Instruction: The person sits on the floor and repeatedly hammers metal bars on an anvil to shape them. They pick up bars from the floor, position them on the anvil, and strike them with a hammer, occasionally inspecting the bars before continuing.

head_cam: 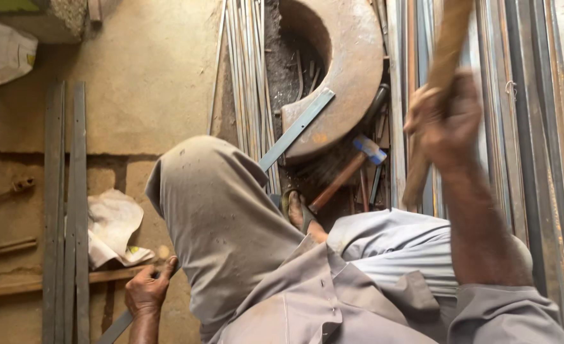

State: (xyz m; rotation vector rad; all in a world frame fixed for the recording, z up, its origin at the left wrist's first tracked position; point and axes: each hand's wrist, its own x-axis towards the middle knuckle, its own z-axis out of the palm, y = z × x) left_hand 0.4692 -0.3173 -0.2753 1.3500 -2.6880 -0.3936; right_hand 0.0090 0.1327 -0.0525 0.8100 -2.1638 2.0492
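While the left hand (147,292) grips the flat bar (294,130) low down — its far end lying on the rusty ring (352,70) — the right hand (444,118) is raised, fingers wrapped round a wooden handle (438,89).

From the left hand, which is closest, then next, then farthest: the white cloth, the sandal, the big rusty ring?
Measured from the left hand, bottom left:
1. White cloth, just above the hand on the floor.
2. Sandal, to the right, past the knee.
3. Rusty ring, far up at the top.
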